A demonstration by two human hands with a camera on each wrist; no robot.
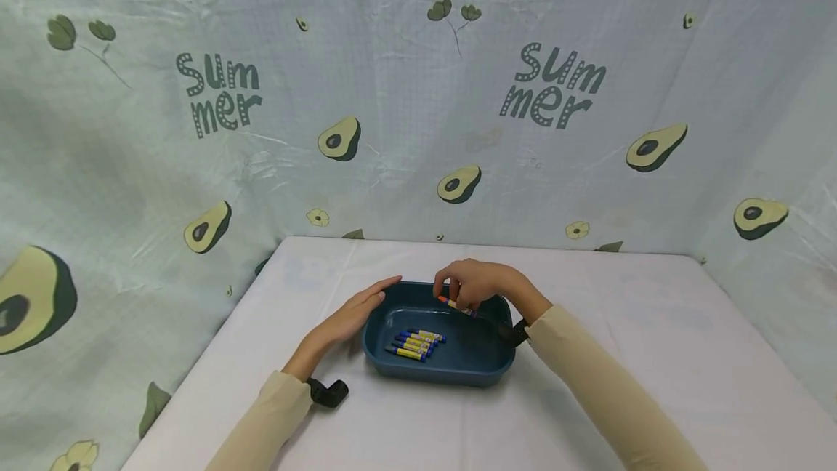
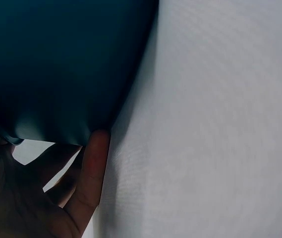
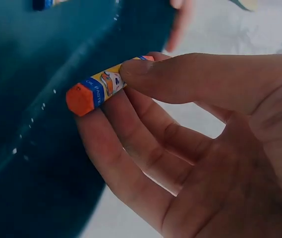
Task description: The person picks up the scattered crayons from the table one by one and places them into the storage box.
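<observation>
A dark blue rectangular tray (image 1: pixel 431 376) stands on the table. My right hand (image 1: pixel 477 282) is over its back right part and pinches an orange oil pastel (image 3: pixel 103 84) between thumb and fingers. The pastel wears a yellow and blue wrapper printed "oil paste", and its orange end points out of the grip. Several dark-tipped oil pastels (image 1: pixel 413 344) in similar wrappers lie side by side on the left of the tray floor. Along the tray's left side, my left hand (image 1: pixel 353 315) rests with fairly straight fingers, one fingertip (image 2: pixel 98 144) touching the outer wall.
White cloth covers the table (image 1: pixel 588 384). Behind it hangs a pale curtain (image 1: pixel 392 93) printed with avocados and the word "summer", which also runs along both sides. A black wrist camera (image 1: pixel 329 392) is strapped to the left wrist.
</observation>
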